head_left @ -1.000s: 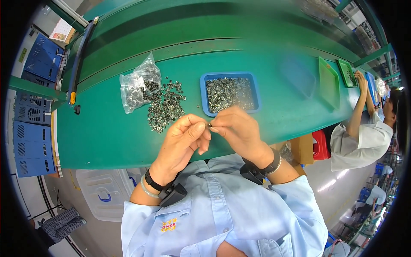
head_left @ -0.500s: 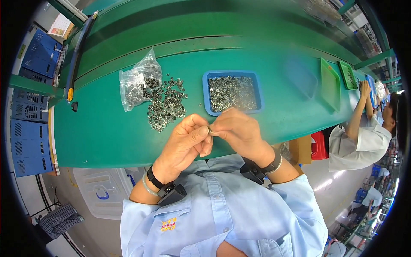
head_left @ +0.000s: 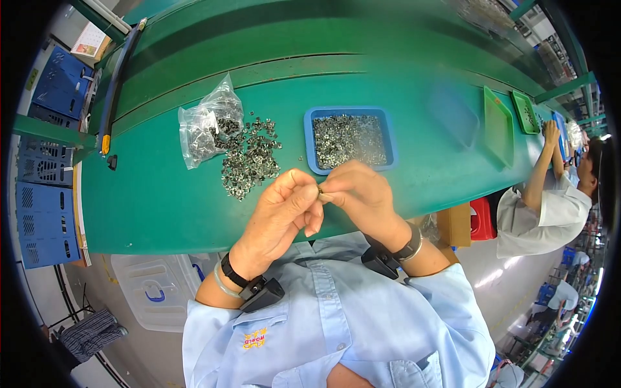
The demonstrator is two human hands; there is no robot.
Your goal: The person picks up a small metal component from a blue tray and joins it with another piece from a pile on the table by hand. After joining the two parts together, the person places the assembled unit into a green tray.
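My left hand point(head_left: 284, 210) and my right hand point(head_left: 362, 197) meet above the near edge of the green table. Between their pinched fingertips is one small metal part point(head_left: 320, 192), mostly covered by the fingers, so its exact shape is unclear. Just beyond the left hand lies a loose pile of small metal parts point(head_left: 251, 165), silvery and dark. A clear plastic bag point(head_left: 197, 136) with more such parts rests against the pile. Behind the right hand stands a blue tray point(head_left: 309, 139) holding many of the small parts.
Farther right are a blurred bluish tray point(head_left: 456, 119), a light green tray point(head_left: 498, 129) and a darker green tray point(head_left: 525, 113). A person point(head_left: 543, 207) works at the right end. Blue crates point(head_left: 45, 223) stand left; a clear lidded box point(head_left: 152, 291) sits below the table.
Both hands keep their pinch, with the fingertips shifted very slightly around the small metal part. The pile, bag and blue tray appear unmoved on the table.
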